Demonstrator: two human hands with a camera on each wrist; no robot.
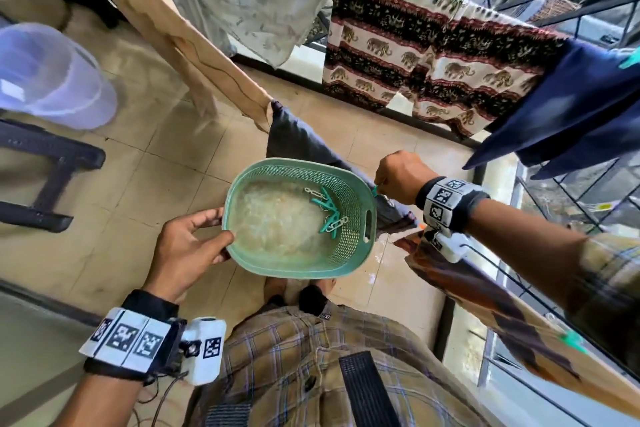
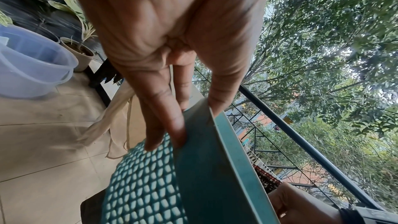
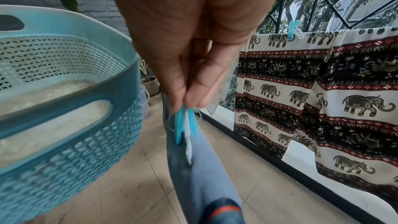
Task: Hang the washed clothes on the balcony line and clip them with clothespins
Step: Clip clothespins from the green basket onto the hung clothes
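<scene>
One clothespin (image 3: 183,125) — upright, jaws down — pinched by right hand (image 3: 193,40).

Translucent plastic bucket (image 1: 52,76) stands on the tiled balcony floor (image 1: 145,163), near a potted plant (image 2: 78,52) by the dark wall. Black metal railing (image 3: 323,4) borders the balcony; trees (image 2: 333,40) lie beyond.

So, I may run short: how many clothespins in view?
6 clothespins: two in the basket, one in the right hand, one each on the elephant cloth, navy cloth and brown cloth; others may be hidden.
</scene>
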